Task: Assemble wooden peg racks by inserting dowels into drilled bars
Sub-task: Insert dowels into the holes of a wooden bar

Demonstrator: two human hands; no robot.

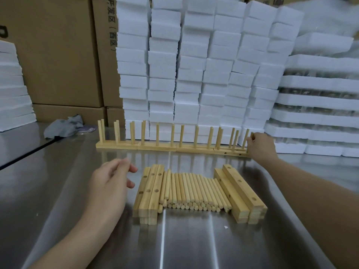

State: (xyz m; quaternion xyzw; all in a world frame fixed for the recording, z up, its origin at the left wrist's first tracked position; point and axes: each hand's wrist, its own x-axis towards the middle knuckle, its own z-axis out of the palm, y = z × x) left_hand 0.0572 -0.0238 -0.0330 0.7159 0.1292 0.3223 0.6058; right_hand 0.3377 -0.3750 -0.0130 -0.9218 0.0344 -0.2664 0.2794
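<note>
White rectangular foam blocks (194, 65) are stacked at back | brown cardboard boxes (58, 55) are piled left | crumpled grey cloth (64, 126) is laid on shiny steel table (184, 245)

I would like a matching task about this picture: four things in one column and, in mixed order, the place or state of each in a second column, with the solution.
Column 1
1. loose dowels
2. grey cloth
3. left hand
4. right hand

Column 2
A. lies crumpled at the far left of the table
B. pinches the last upright dowel at the right end of the racks
C. lie flat between two stacks of drilled bars
D. open, holds nothing, left of the bars

Pairs: 1-C, 2-A, 3-D, 4-B
</note>
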